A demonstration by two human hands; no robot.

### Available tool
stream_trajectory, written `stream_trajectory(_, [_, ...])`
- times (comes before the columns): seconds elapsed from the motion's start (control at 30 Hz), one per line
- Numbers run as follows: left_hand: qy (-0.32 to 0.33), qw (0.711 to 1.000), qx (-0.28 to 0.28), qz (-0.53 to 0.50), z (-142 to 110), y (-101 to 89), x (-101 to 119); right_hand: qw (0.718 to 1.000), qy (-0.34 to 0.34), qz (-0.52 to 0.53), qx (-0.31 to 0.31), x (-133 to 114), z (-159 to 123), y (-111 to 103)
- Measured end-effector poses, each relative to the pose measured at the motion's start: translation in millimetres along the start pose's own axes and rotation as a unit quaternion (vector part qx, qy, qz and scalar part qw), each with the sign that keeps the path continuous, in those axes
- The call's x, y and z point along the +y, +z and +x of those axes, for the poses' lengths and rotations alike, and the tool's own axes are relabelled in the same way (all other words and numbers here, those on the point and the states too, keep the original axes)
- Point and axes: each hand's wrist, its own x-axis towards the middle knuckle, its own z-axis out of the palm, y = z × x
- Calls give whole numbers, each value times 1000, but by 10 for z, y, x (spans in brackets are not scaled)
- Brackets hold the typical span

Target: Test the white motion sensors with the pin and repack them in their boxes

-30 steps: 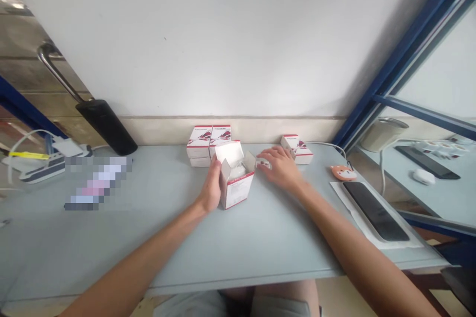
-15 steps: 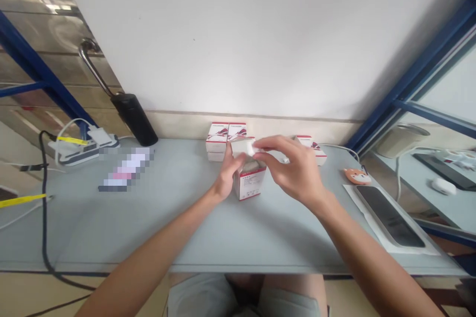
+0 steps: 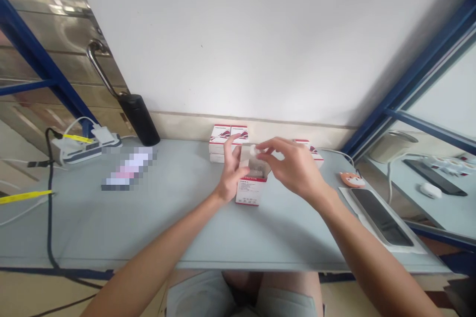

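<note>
A small white and red cardboard box (image 3: pixel 248 192) stands upright on the table with its top open. My left hand (image 3: pixel 229 178) steadies it from the left, thumb at the near rim and index finger raised behind. Pinched between the thumb and fingers of my right hand (image 3: pixel 292 163) is a small white piece (image 3: pixel 254 150), just above the box's opening. Its exact kind is too small to make out. Something pale and clear shows inside the box; I cannot tell what it is.
Similar boxes (image 3: pixel 220 134) are stacked against the wall, and more boxes (image 3: pixel 316 155) sit behind my right hand. On the right lie a phone (image 3: pixel 382 216) and an orange animal-face case (image 3: pixel 352 180). A black bottle (image 3: pixel 139 120), a power strip (image 3: pixel 87 151) and cables are at left.
The box has tipped so its opening faces me more. My left index finger has lifted. The white piece stays in my right hand over the opening, and the view has shifted slightly.
</note>
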Motion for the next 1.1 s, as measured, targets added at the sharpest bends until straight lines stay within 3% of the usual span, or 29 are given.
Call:
stream_trajectory(0.13, [15, 996, -24, 87, -18, 6, -8, 999, 25, 48, 9, -36, -61, -74])
stream_trajectory(0.27, [35, 998, 35, 43, -28, 35, -73, 998, 18, 54, -24, -141, -77, -10])
stream_trajectory(0.5, [50, 989, 137, 26, -53, 79, -143, 986, -33, -74, -147, -159, 3, 175])
stream_trajectory(0.67, [44, 990, 132, 21, -63, 100, -151, 987, -47, -41, -147, -138, 2, 208])
stream_trajectory(0.77, [48, 985, 157, 60, -87, 111, -138, 986, -60, 49, -146, -73, -5, 122])
stream_trajectory(0.83, [56, 981, 163, 89, -109, 112, -131, 986, -77, 121, -80, 85, -3, 23])
stream_trajectory(0.87, [54, 981, 159, 99, -120, 110, -129, 988, -71, 138, -18, 211, -1, -19])
stream_trajectory(0.93, [40, 982, 147, 113, -133, 102, -130, 989, 2, 102, 110, 543, -7, -50])
stream_trajectory(0.97, [30, 982, 143, 120, -136, 97, -132, 989, 51, 59, 124, 735, -18, -28])
stream_trajectory(1.07, [11, 978, 146, 151, -130, 89, -136, 980, 172, -79, -62, 1292, -101, 186])
stream_trajectory(1.1, [10, 975, 151, 166, -127, 91, -136, 974, 190, -92, -81, 1442, -144, 286])
